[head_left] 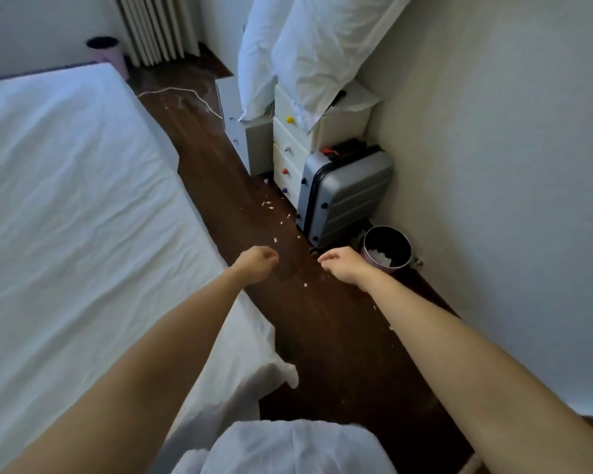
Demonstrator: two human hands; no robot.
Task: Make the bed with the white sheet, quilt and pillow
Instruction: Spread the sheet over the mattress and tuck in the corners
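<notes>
Head view cuts off the bed (65,206) at the left edge, its wrinkled white sheet (83,261) stretched flat with 1 loose corner hanging near the dark wood floor (329,336). Both bare arms reach forward over the floor, left hand (255,263) and right hand (343,266) loosely curled, holding nothing. 2 soft white pillows (308,46) are piled on the drawers (288,145), tops out of frame; pale fabric (288,446) at the bottom edge is hard to identify.

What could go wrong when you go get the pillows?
Walking to the pillows, feet could catch the white cable lying across the floor. The pillows lean on the drawers, so pulling one might knock the other down. Neither the left hand nor the right hand holds anything, so nothing steadies them yet.
</notes>
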